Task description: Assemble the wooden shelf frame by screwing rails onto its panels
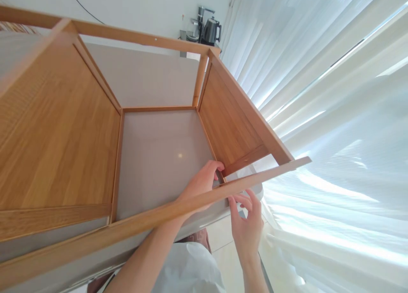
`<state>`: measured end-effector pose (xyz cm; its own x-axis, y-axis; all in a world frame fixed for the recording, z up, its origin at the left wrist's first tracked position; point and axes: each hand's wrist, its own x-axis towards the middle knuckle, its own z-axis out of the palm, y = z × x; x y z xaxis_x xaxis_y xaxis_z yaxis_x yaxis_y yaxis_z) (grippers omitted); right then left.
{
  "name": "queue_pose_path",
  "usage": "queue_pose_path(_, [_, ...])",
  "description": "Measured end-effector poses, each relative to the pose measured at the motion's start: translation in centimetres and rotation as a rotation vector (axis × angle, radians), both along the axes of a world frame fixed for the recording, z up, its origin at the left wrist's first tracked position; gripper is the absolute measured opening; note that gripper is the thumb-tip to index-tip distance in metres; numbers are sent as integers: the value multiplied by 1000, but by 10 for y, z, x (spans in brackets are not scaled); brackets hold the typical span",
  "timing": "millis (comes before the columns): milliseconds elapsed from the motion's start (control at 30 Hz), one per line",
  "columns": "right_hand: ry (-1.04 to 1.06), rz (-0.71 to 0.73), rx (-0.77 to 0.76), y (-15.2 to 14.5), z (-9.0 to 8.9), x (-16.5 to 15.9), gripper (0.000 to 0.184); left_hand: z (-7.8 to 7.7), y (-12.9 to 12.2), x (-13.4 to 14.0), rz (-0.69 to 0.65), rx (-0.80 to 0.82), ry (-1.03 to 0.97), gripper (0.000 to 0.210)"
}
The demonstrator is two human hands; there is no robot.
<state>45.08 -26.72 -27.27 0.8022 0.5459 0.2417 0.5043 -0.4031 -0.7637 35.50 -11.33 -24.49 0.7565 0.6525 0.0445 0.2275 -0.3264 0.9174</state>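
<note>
A wooden frame (pixel 178 206) with two side panels stands on a grey tabletop (pixel 156 152). My left hand (pixel 207 176) reaches beneath its front rail, and the fingers curl over the lower bar near the front corner of the right panel (pixel 232 127). My right hand (pixel 248 212) is just outside that corner, below the front rail. Its thumb and bent fingers come together near the lower bar's end; whatever lies between the fingertips is too small to make out. The left panel (pixel 63 144) slants away at the left.
A black kettle (pixel 211 31) and a coffee maker (pixel 198 25) stand beyond the table by the wall. White curtains (pixel 344 127) hang along the right side. Below the table's near edge, a tiled floor (pixel 221 237) and a patterned brown cloth surface (pixel 200 237) show.
</note>
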Motion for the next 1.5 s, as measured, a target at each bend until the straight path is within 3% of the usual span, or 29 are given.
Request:
queue_pose_path(200, [15,-21,37,2,-6,-3,44,2,1,-1,3,29,18,34])
queue_pose_path(433, [-322,-40,97,-1,-13,4,30,-7,0,1,13,81,13,30])
queue_pose_path(567, [-445,-81,31,-4,-18,14,28,-9,1,3,4,96,-4,39])
queue_pose_path(767, [-299,-28,-71,-9,-23,18,35,-11,7,8,-19,109,26,37])
queue_pose_path(1000, [-111,-26,-98,-9,-11,19,40,-14,22,6,-125,175,46,39])
queue_pose_path(1100, [-103,46,-120,-12,-5,24,39,-20,24,5,-123,155,24,42])
queue_pose_path(1300, [-215,338,-231,-13,5,40,30,-22,21,5,-136,172,16,43])
queue_pose_path(1500, [-275,433,-261,-6,7,47,25,-17,19,4,-130,191,24,42])
